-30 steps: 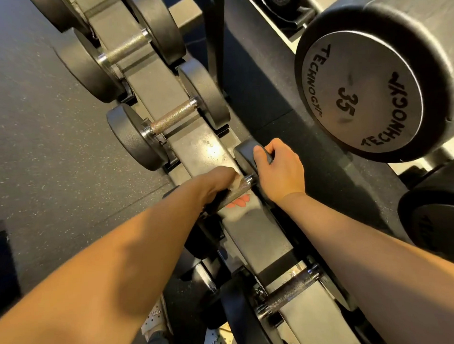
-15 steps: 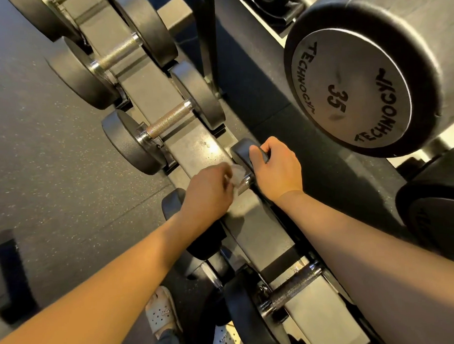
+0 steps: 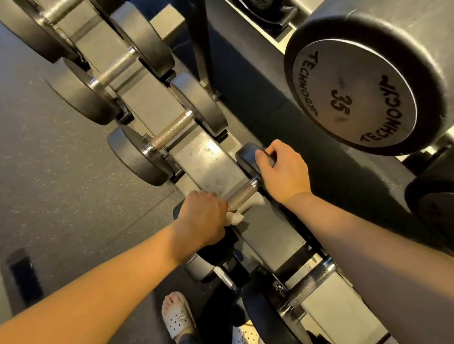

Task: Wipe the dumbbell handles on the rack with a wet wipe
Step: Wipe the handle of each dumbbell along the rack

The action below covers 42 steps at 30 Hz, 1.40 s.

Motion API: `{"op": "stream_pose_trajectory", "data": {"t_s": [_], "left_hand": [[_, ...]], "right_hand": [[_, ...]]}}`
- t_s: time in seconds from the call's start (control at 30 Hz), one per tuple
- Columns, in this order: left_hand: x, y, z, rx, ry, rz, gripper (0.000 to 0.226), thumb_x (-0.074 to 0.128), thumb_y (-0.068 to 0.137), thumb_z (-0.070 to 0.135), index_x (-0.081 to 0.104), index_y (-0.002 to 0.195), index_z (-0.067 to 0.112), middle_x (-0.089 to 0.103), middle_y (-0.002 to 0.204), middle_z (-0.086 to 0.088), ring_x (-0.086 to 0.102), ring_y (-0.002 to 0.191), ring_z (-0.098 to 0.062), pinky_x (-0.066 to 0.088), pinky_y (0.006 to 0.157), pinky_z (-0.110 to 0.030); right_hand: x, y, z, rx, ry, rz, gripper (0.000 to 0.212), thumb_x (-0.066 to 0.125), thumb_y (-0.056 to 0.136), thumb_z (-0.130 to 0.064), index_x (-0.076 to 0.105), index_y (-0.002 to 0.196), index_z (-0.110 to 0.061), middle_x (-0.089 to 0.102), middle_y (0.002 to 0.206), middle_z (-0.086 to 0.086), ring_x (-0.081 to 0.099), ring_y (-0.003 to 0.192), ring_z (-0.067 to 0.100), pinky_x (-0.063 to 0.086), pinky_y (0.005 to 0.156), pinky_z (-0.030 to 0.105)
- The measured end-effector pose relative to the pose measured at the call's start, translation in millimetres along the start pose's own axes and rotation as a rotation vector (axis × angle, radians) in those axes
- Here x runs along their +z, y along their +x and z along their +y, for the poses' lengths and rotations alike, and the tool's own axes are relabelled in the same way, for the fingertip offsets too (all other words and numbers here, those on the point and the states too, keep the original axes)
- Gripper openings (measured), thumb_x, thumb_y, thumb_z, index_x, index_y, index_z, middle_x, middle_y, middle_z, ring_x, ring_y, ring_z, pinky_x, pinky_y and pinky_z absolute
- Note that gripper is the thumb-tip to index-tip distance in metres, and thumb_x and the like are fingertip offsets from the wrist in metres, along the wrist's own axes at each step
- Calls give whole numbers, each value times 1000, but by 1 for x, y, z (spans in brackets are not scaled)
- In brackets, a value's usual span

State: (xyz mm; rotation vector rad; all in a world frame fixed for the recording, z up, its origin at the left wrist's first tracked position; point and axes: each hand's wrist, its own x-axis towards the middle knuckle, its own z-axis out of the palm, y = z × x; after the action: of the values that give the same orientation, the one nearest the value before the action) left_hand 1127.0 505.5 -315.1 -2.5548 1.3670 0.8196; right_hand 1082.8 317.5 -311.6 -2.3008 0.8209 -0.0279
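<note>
The knurled silver dumbbell handle [image 3: 243, 194] lies across the grey rack [image 3: 202, 159]. At its near end the left hand [image 3: 204, 216] grips a crumpled white wet wipe [image 3: 235, 218] around it. At its far end the right hand [image 3: 282, 172] curls over the black head [image 3: 246, 157].

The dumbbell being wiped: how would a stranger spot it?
Find the large disc marked 35, then the grey rack left of it. Only this dumbbell has a white wipe at its handle, left hand gripping, right hand on its head.

Hidden under the left hand [image 3: 204, 216], most of the wet wipe [image 3: 234, 218] and one end of the handle [image 3: 243, 194]; cropped at the right edge, the 35 dumbbell [image 3: 354, 95].
</note>
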Motion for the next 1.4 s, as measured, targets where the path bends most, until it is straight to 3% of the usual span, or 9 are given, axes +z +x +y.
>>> {"op": "stream_pose_trajectory", "data": {"t_s": [0.17,0.27,0.37,0.53,0.63,0.77,0.87,1.1,1.4], "left_hand": [[0,36,-10,-231,-966,191,6,61,98,19,61,102,15,65,92,-2,64,86,-19,53,74,-31],[6,56,-3,-291,-1171,107,11,55,98,10,61,89,7,59,82,-1,58,79,-19,46,70,-28],[8,62,-10,-255,-983,8,24,51,99,8,57,76,13,57,75,0,56,78,-19,44,66,-28],[2,51,-35,29,-395,-308,12,56,102,17,65,104,10,65,97,-7,63,97,-24,49,92,-33],[-5,56,-35,19,-322,-270,12,56,101,19,64,105,11,62,92,-3,61,94,-22,49,89,-34],[-4,69,-21,-389,-1165,34,12,60,97,9,64,101,19,65,106,-5,63,94,-20,49,75,-29],[-6,66,-7,-372,-1517,0,21,56,99,4,66,98,23,65,111,-5,63,92,-14,49,66,-20],[12,59,-36,137,-791,-217,9,71,94,29,68,89,22,67,86,-3,64,82,-21,53,82,-38],[-1,54,-66,221,-568,-526,15,65,94,15,72,95,3,71,91,-13,66,90,-29,52,87,-40]], "right_hand": [[1,2,1,9,-20,14,29,53,98,-49,57,85,-23,60,80,-2,58,75,15,55,73,43],[2,1,0,17,-23,22,28,53,97,-49,57,84,-24,59,79,-3,57,75,15,55,72,42],[3,1,1,18,-31,31,29,53,97,-50,56,84,-24,59,79,-3,57,74,14,54,71,41],[0,-1,-3,37,-42,23,30,54,98,-49,57,84,-22,59,80,-2,56,75,15,51,70,39],[0,-2,-4,47,-48,34,30,53,98,-48,57,85,-22,59,79,-2,56,75,15,51,70,40],[2,-1,-2,38,-67,50,30,53,98,-48,57,84,-21,58,78,-2,56,73,15,51,68,38],[4,0,2,33,-74,53,31,53,98,-49,57,85,-21,58,77,-2,55,73,15,48,66,36],[4,1,4,17,-96,62,32,53,98,-51,56,84,-23,56,76,-4,53,71,13,40,59,28],[4,0,0,48,-87,55,30,54,98,-50,57,85,-22,58,77,-4,55,72,13,43,61,28]]}}
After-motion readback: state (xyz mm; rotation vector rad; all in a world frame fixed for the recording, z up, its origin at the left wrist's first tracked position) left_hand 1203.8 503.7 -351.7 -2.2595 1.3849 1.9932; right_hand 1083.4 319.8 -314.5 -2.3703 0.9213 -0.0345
